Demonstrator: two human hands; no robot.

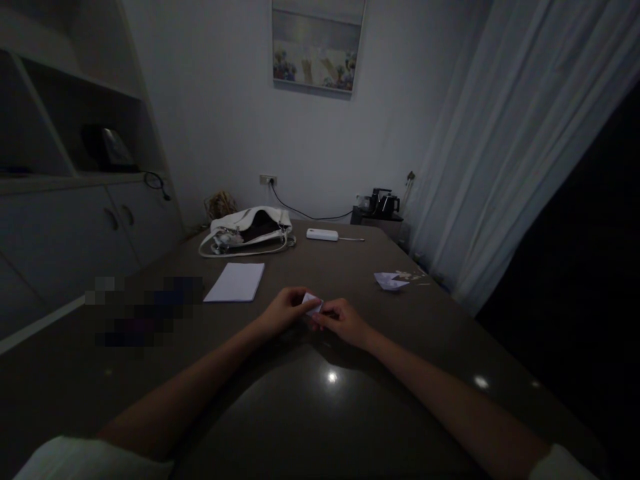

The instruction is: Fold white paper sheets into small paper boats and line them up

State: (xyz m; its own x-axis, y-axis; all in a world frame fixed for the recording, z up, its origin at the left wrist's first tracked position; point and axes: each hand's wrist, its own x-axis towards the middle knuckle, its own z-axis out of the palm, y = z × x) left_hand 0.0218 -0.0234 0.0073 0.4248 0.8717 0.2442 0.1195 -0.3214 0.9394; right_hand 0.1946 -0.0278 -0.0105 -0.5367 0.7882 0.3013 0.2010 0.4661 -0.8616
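A small folded piece of white paper is held between my two hands above the dark table. My left hand pinches it from the left, thumb on top. On the other side, my right hand has its fingertips closed on the paper's right edge. Some of the fingers are hidden behind the paper. Beyond my left hand lies a stack of white paper sheets. A folded paper boat sits to the right, past my right hand.
Small paper scraps lie beside the paper boat. Farther back are a white handbag and a white power bank with a short cable. A black kettle stands by the wall. A blurred patch covers the table's left side.
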